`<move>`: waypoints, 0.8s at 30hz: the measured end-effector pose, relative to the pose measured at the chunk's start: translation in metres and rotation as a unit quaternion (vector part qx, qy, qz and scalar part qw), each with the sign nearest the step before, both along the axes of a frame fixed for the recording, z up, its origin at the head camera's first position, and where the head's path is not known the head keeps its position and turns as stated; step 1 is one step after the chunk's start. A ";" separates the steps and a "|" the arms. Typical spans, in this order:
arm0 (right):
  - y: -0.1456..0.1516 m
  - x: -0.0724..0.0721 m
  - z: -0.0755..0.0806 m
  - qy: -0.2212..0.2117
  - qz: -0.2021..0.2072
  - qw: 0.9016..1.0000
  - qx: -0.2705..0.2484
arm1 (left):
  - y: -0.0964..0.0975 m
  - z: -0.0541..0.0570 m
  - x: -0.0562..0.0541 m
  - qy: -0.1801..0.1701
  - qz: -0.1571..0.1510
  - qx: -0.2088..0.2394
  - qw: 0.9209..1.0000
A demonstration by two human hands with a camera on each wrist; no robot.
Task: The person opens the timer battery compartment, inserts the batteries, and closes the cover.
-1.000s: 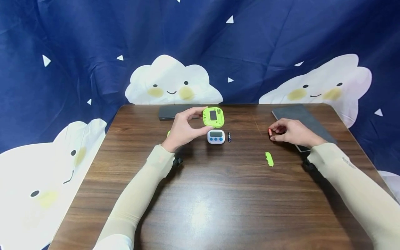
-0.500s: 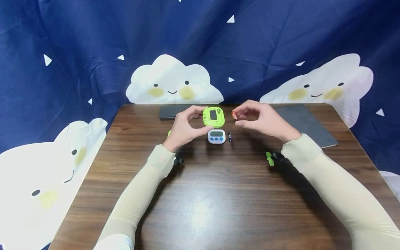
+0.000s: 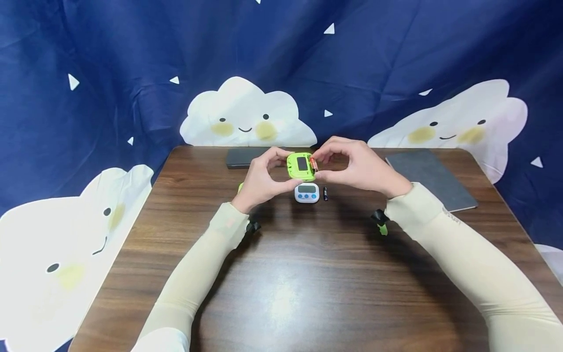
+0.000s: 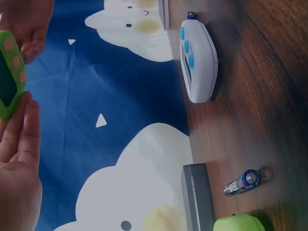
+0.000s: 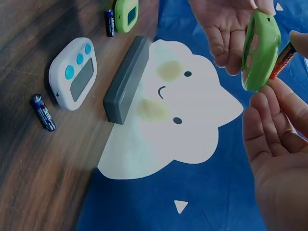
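Note:
My left hand (image 3: 260, 183) grips a green timer (image 3: 301, 166) above the table, its back and battery slot turned toward the head camera. Against the timer's right end, my right hand (image 3: 362, 168) pinches a red battery (image 3: 314, 165) between thumb and fingers. In the right wrist view the battery (image 5: 284, 61) slants into the timer's back; whether it is seated cannot be made out. Below the hands stands a white timer (image 3: 306, 193) with blue buttons, and a dark blue battery (image 3: 325, 194) lies beside it. A green battery cover (image 3: 383, 229) is partly hidden under my right wrist.
Another green timer (image 5: 126, 15) and a blue battery (image 5: 110, 23) sit left of the white timer, mostly behind my left hand in the head view. A dark grey case (image 3: 245, 158) lies at the back edge, a flat grey folder (image 3: 435, 178) at the right.
My right hand has carried the red battery leftward from the table's right side up to the green timer. The left hand has kept its grip, with the timer nearly still.

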State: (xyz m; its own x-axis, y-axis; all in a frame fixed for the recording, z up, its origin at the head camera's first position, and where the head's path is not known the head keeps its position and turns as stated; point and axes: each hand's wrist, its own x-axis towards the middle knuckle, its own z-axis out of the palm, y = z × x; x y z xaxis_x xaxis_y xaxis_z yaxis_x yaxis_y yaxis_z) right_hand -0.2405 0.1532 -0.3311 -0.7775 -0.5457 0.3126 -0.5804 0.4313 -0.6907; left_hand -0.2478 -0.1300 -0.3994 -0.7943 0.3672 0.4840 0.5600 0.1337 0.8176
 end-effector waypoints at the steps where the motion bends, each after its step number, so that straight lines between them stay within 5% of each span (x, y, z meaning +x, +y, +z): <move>1: -0.001 0.001 0.000 0.011 0.001 1.000 0.007 | 0.000 0.000 0.000 -0.001 -0.001 0.000 1.000; 7: -0.004 0.005 0.002 0.079 -0.007 0.995 0.054 | -0.001 0.000 0.001 -0.011 -0.001 0.006 1.000; 12: -0.003 0.007 -0.002 0.073 -0.022 0.996 0.046 | 0.000 0.000 0.001 -0.011 -0.004 0.011 1.000; 17: -0.003 0.010 -0.011 -0.031 -0.042 0.998 -0.031 | 0.001 -0.001 0.001 -0.006 -0.007 0.012 1.000; 24: -0.008 0.013 -0.024 -0.194 -0.068 0.969 -0.138 | 0.003 -0.001 0.000 -0.011 -0.012 0.025 1.000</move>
State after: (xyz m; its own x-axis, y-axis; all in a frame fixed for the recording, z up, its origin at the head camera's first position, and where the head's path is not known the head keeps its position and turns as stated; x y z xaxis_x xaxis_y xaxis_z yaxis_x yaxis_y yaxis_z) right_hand -0.2271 0.1447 -0.3547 -0.9244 -0.3674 0.1024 -0.2057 0.2542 -0.9450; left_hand -0.2475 -0.1270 -0.4004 -0.7957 0.3629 0.4849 0.5448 0.0788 0.8349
